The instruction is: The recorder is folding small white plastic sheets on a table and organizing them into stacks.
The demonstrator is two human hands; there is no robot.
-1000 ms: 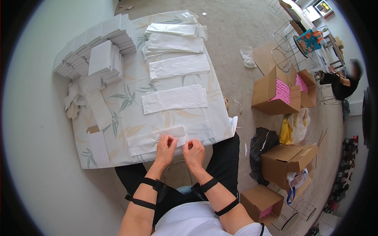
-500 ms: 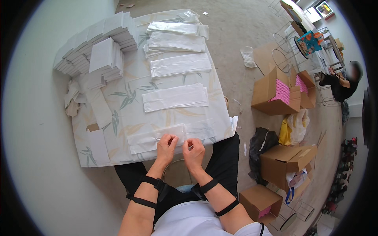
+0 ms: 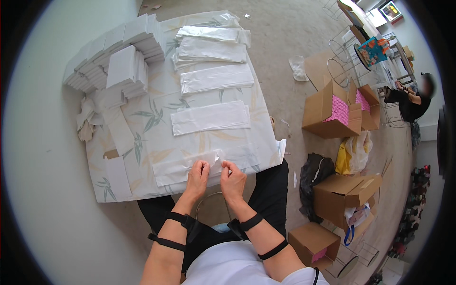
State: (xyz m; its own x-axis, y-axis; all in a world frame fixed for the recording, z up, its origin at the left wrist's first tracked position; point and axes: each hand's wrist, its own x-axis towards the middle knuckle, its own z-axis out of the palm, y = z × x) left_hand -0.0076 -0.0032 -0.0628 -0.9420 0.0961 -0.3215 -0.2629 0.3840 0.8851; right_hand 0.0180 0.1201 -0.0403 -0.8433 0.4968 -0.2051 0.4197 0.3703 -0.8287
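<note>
At the table's near edge lies a long, flat white strip (image 3: 173,174), with a thin see-through plastic part (image 3: 243,156) reaching out to its right. My left hand (image 3: 197,176) is closed in a pinch on the strip's near edge, around its middle. Close beside it on the right, my right hand (image 3: 232,179) pinches the thin plastic with curled fingers. Between the hands a small flap of the material stands up and catches the light. The fingertips partly hide what they grip.
Beyond the strip lies a stack of flat white strips (image 3: 210,118), with more stacks behind. White box stacks (image 3: 124,69) stand at the far left by the wall. A white carton (image 3: 118,175) lies left. Cardboard boxes (image 3: 327,111) stand on the floor to the right; a person (image 3: 412,100) sits beyond.
A small flap of the thin material has risen between my hands. My left hand has shifted slightly left, while my right hand has stayed nearly in place.
</note>
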